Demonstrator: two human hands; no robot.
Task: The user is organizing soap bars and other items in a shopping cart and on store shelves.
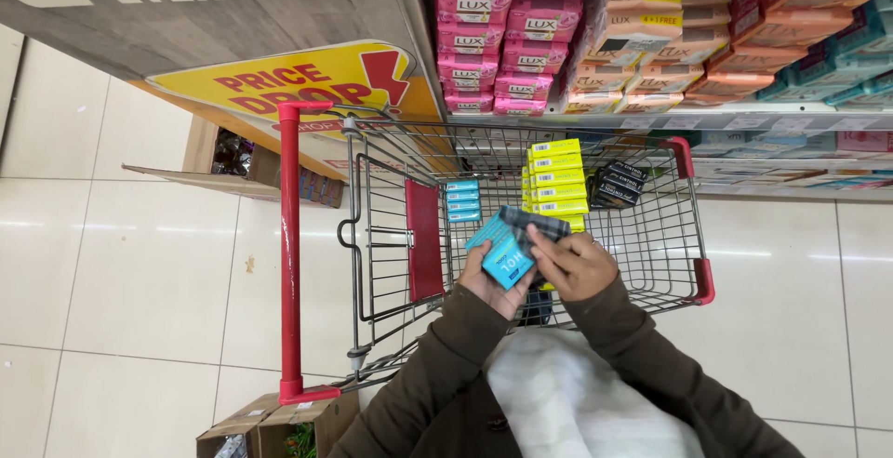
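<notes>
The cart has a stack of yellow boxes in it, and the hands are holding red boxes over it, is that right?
Not quite. The boxes in the left hand and right hand are teal and dark grey, not red, as the head view shows. The rest holds: a stack of yellow boxes sits in the cart, and the hands are over it.

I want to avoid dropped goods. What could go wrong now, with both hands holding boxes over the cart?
1. The left hand and right hand share several small boxes; one might slip.
2. The yellow box stack in the wire cart stands tall and could topple if bumped.
</notes>
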